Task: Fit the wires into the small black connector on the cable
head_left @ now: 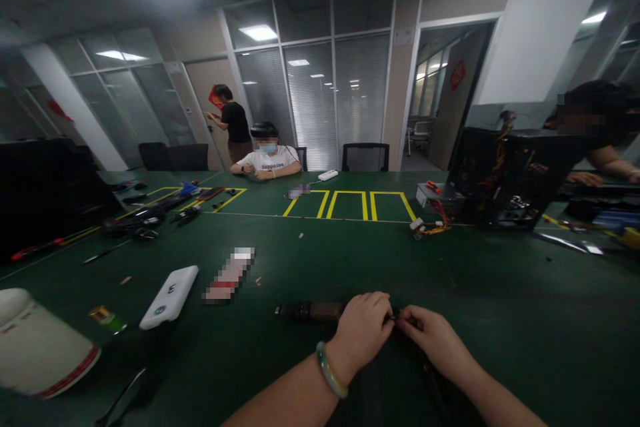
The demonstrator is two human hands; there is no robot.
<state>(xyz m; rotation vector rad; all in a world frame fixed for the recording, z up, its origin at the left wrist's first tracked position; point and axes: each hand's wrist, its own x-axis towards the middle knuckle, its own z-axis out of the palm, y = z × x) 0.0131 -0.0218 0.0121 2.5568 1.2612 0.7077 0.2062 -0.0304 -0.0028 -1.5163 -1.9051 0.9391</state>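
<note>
A dark, cylindrical electric screwdriver (315,311) lies on the green table with its metal tip pointing left. My left hand (361,325) is closed around its rear end, hiding that part. Just to the right, my right hand (436,337) pinches the dark cord (431,373) where it meets the tool's end. Fingertips of both hands almost touch there, and the exact joint between cord and tool is hidden. A green bangle (330,370) circles my left wrist.
A white power bank (170,297), a blurred packet (231,275), a small green bottle (107,320) and a large cream container (43,343) stand or lie at left. An open computer case (500,177) and a power supply (439,199) are at right. Other people sit and stand around.
</note>
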